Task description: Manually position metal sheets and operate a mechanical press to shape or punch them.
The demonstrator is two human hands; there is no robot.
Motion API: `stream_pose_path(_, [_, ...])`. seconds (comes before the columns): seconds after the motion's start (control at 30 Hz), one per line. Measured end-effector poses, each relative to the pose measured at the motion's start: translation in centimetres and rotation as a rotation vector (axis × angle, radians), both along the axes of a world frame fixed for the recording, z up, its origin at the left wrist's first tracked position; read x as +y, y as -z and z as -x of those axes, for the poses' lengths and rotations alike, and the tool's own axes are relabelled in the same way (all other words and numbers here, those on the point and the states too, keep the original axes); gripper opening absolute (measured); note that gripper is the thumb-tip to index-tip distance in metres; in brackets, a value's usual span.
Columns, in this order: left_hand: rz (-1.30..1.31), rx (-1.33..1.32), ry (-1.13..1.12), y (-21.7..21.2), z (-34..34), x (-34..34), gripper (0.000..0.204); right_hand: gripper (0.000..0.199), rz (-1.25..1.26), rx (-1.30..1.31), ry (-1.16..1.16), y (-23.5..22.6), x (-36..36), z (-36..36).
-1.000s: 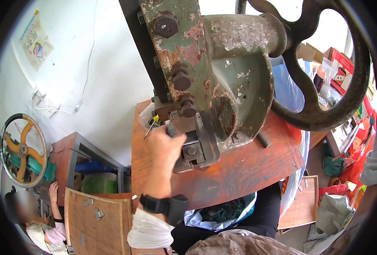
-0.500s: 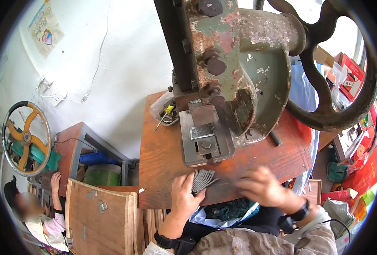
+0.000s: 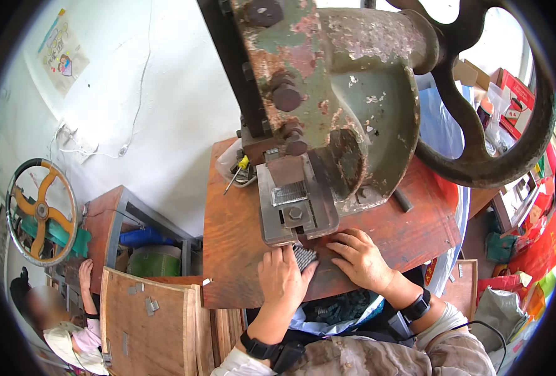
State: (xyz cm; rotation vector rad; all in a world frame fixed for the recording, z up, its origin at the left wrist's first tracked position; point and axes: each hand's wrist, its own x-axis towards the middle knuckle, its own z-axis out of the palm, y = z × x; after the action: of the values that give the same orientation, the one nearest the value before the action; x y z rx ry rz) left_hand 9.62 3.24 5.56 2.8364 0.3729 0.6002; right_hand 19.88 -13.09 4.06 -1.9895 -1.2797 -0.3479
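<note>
Half a second ago your left hand (image 3: 284, 276) held the small grey metal pieces (image 3: 304, 255) fanned up; now it has settled at the press (image 3: 328, 119) base on the wooden bench (image 3: 234, 250), fingers curled narrow around them. They sit at its 2 o'clock, against your right hand (image 3: 359, 260), whose fingers lie flat and spread.
</note>
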Motion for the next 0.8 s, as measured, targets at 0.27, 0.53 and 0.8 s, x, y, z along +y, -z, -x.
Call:
stream_pose_path(0.27, [1.729,-0.364,-0.025,0.3,5.1,2.2,0.045,0.026,-0.076,0.086,0.007,0.3,-0.5,-0.7])
stream_pose_path(0.53, [2.446,-0.5,0.344,0.3,7.9,2.2,0.06,0.024,-0.067,0.062,-0.011,0.1,-0.6,-0.3])
stream_pose_path(0.8, [2.466,-0.297,0.257,2.7,10.7,0.6,0.061,0.022,-0.079,0.06,-0.01,0.3,-0.2,-0.5])
